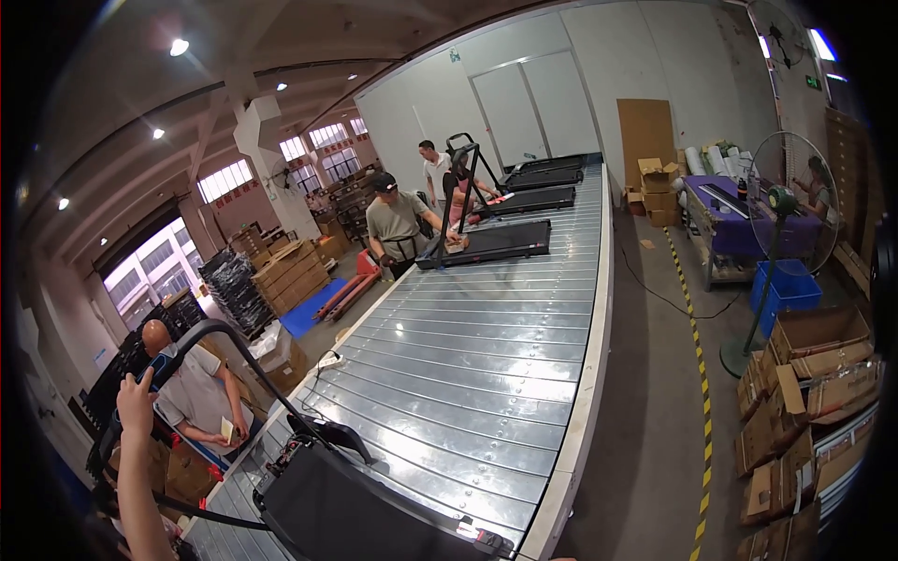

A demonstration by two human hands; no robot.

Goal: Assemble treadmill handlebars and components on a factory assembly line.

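The left hand (137, 400) grips the handlebar (201, 335), raised. The treadmill deck (365, 510) lies below and right of it, lengthwise along the conveyor (486, 355). The right hand is out of view.

Open brown cardboard boxes (809, 411) lie heaped along the right edge of the floor, flaps up. At the far wall a tall flat cardboard sheet (645, 136) leans upright, with a small stack of brown cartons (658, 187) at its foot — one open on top. On the left, beyond the conveyor, stacked tan cartons (290, 271) sit on a pallet. High on the right wall hangs a small green sign (814, 82); a small sign (454, 56) is also fixed above the white doors — colour hard to tell.
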